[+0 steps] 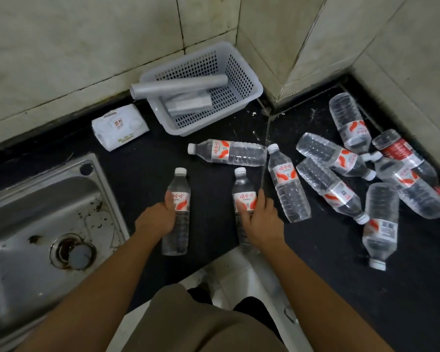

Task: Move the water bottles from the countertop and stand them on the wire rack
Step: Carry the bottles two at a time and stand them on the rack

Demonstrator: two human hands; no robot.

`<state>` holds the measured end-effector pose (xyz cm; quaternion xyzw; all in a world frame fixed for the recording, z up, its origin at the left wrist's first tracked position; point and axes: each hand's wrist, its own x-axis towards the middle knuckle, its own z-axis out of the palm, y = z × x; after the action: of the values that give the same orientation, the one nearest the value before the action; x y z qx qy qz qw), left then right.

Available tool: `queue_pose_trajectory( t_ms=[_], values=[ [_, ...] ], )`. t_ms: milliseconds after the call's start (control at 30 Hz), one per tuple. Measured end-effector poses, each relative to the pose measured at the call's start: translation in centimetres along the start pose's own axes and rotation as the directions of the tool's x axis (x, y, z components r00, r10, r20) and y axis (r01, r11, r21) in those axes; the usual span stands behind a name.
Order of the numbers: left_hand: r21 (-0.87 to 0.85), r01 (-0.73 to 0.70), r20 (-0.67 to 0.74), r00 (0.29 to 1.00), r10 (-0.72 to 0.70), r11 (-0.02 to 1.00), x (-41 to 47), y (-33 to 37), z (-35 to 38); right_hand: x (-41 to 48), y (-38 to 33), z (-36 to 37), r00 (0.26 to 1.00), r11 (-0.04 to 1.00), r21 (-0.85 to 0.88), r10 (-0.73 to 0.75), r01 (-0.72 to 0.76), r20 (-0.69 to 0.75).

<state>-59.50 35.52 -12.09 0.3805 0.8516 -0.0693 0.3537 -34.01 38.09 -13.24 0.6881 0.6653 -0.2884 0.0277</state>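
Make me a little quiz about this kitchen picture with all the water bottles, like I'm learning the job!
1. True or false: the left hand grips one water bottle and the right hand grips another.
2. What lies in the white basket? A) apples B) grey rolls C) cups
3. Fill in: the steel basin left of the left hand is a ____.
Key: 1 true; 2 B; 3 sink.

The stainless steel sink (pixel 36 199) runs off the left edge, the fingers of the left hand (pixel 156 219) hide behind the clear white-capped water bottle (pixel 179 196) it grips, and the right hand (pixel 261 224) covers the lower body of a second such bottle (pixel 243 189).
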Motion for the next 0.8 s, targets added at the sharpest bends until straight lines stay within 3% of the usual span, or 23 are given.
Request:
queue_pose_trajectory(
  t_ms=[133, 200, 367, 567, 700, 800],
  values=[
    [-0.149, 0.03, -0.04, 0.999, -0.037, 0.988, -0.8, 1.2, 1.3, 0.6, 1.1, -0.6, 0.997, 0.996, -0.074, -0.043, 0.047, 0.057],
    [-0.21, 0.042, -0.057, 0.997, -0.055, 0.977, -0.3, 1.8, 1.4, 0.8, 1.2, -0.4, 0.998, 1.0, -0.019, -0.018, 0.02, 0.067],
    [-0.204, 0.053, 0.051, 0.998, -0.043, 0.978, 0.7, 1.8, 1.2, 0.8, 1.7, 0.0, 0.991, 0.97, 0.213, 0.104, -0.119, 0.083],
    [-0.249, -0.298, -0.095, 0.955, 0.283, 0.922, -2.6, 4.5, -0.2, -0.8, 3.5, -2.6, 0.986, 0.836, 0.531, 0.167, -0.138, -0.006],
    [-0.294, -0.568, -0.239, 0.822, 0.517, 0.769, -6.2, 10.1, -3.3, -2.3, 4.6, -8.6, 0.966, 0.703, 0.707, 0.229, -0.079, -0.121],
    [-0.315, -0.712, -0.352, 0.701, 0.62, 0.627, -9.9, 14.9, -6.4, -3.6, 5.2, -14.1, 0.932, 0.611, 0.789, 0.248, 0.062, -0.265]
  ],
)
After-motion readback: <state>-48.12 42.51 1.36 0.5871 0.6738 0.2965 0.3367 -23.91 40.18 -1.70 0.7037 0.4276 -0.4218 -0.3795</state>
